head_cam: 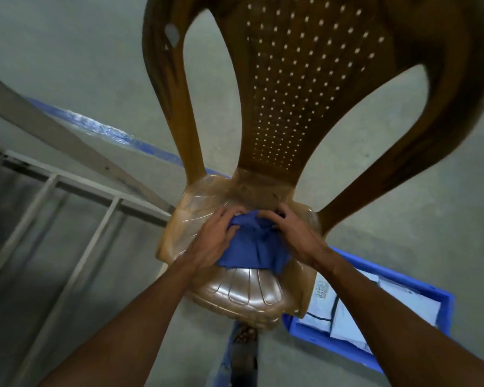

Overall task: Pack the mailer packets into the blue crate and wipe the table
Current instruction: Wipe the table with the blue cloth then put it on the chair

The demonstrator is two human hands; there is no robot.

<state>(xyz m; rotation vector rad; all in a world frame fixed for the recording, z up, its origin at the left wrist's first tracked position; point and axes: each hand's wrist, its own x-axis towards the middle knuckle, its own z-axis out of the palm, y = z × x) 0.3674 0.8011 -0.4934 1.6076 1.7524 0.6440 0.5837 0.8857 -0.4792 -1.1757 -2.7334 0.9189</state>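
A crumpled blue cloth (253, 248) lies on the seat of a brown plastic chair (246, 293). My left hand (217, 238) grips its left side and my right hand (294, 236) grips its right side, fingers curled into the fabric at the back of the seat. On the floor at the lower right stands the blue crate (446, 300), partly hidden by my right forearm. Several white mailer packets (349, 319) lie inside it.
The chair's perforated backrest (305, 88) and armrests rise ahead of me. A grey metal table frame (76, 188) stands at the left. A blue strip (101, 127) runs across the grey floor. My foot (243, 356) shows beneath the seat.
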